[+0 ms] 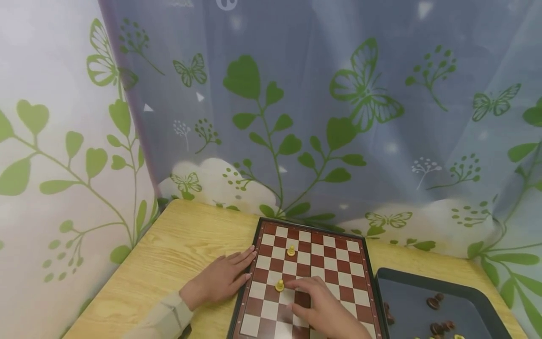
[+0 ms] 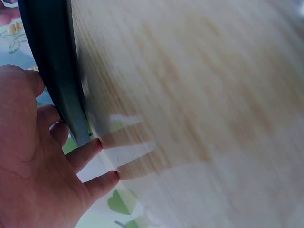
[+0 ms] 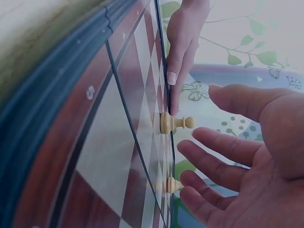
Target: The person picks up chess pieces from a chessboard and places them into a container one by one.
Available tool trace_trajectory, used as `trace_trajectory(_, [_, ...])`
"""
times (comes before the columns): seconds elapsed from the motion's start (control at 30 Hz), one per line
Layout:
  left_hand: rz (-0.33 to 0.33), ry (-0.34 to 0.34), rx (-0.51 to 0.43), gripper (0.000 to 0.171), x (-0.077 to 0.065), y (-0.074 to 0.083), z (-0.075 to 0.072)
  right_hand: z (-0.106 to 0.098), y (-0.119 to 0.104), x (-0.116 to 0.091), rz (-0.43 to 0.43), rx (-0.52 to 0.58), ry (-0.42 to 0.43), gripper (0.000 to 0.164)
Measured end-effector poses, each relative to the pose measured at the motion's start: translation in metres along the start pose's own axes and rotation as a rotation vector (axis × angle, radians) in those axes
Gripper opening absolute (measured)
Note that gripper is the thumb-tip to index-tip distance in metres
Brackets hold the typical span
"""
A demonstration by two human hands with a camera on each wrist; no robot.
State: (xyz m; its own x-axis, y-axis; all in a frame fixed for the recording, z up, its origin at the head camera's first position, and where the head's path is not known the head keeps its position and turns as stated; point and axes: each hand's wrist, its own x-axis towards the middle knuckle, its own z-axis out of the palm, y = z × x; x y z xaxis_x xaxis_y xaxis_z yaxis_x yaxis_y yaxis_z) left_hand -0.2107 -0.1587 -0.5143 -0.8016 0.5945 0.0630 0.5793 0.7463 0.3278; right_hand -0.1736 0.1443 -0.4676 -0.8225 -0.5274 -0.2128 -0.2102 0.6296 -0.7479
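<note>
A red-and-white chessboard [image 1: 338, 278] with a dark rim lies on the table. Two pale yellow pawns stand upright on its left half: the nearer pawn [image 1: 279, 286] and, farther back, another pawn [image 1: 291, 251]. My right hand [image 1: 322, 306] hovers over the board just right of the nearer pawn. In the right wrist view its thumb and fingers are spread, with a gap to that pawn [image 3: 166, 123]. Along the board's left edge rests my left hand [image 1: 218, 280], fingers extended against the rim. The left wrist view shows its fingertips touching the tabletop beside the dark rim [image 2: 54, 61].
To the right of the board sits a dark tray [image 1: 406, 294] holding several brown chess pieces [image 1: 434, 302] and some yellow ones at the lower frame edge. The wooden table [image 1: 190, 230] backs onto a curtain [image 1: 296, 155] printed with leaves and butterflies.
</note>
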Motion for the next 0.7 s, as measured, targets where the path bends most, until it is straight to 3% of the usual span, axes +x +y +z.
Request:
trace_trajectory(0.43, [-0.018, -0.018, -0.007, 0.057, 0.001, 0.000, -0.001, 0.002, -0.004, 0.019, -0.125, -0.062, 0.023, 0.046])
trace_trajectory(0.7, [-0.024, -0.016, -0.005, 0.057, 0.001, -0.002, 0.001, 0.000, -0.011, 0.029, -0.185, -0.099, 0.044, 0.030])
